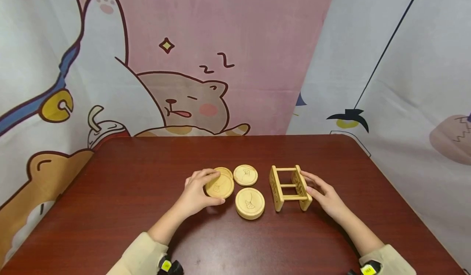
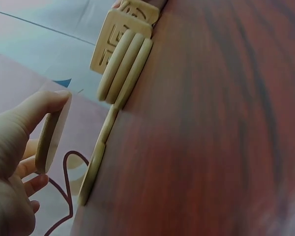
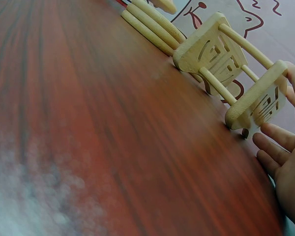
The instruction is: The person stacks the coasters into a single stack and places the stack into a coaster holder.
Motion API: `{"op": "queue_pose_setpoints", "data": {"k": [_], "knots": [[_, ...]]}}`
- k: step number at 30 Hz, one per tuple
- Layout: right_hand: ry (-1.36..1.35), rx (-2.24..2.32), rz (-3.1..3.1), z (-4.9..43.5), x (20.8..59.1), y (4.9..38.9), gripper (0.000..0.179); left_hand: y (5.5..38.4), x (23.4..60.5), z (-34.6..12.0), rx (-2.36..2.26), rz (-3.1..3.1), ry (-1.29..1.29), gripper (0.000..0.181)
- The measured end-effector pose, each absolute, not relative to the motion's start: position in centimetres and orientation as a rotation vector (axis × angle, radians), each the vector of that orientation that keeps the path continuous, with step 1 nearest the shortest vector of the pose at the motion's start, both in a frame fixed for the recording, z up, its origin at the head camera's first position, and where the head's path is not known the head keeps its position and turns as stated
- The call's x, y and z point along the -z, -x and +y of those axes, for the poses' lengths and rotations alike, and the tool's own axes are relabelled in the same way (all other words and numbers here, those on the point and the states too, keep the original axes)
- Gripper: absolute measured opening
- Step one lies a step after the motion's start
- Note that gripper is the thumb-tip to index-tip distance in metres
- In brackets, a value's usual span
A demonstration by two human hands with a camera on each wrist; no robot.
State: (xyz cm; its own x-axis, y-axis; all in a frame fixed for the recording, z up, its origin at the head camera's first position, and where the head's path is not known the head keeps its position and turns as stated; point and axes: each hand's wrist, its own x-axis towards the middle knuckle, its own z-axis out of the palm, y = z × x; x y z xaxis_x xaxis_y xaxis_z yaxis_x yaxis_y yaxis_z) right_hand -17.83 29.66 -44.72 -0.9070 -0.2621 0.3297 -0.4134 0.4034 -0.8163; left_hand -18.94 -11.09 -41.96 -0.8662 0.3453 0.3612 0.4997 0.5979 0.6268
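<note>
My left hand (image 1: 198, 189) holds a round wooden coaster (image 1: 220, 186) by its edge, between thumb and fingers. In the left wrist view this coaster (image 2: 53, 135) is tilted and raised off the table. Behind it another coaster (image 1: 225, 171) lies partly hidden, beside a coaster (image 1: 245, 175) with a leaf engraved on it. Nearer the front is a stack of three coasters (image 1: 250, 203). My right hand (image 1: 325, 195) touches the outer side of a wooden coaster rack (image 1: 288, 187) with extended fingers. The rack stands upright, its two carved side panels joined by rods.
Everything rests on a dark red-brown wooden table (image 1: 154, 164). A cartoon-printed cloth (image 1: 257, 62) hangs along the far edge and both sides. The rack stands just right of the stack.
</note>
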Motion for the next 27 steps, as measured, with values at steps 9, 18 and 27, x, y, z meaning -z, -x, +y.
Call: {"op": "queue_pose_setpoints", "data": {"k": [9,18,27], "knots": [[-0.611,-1.519,-2.502,29.7,44.7,17.9,0.044,18.5,42.0,-9.9,1.117,-2.615,0.771,0.075],[-0.579,-1.547,-2.522,29.6,44.7,17.8,0.045,18.2,42.0,-8.7,1.149,-2.607,0.830,0.075],[-0.601,-1.565,-2.498,29.6,44.7,17.9,0.044,18.0,42.0,-7.6,1.130,-2.603,0.864,0.075]]}}
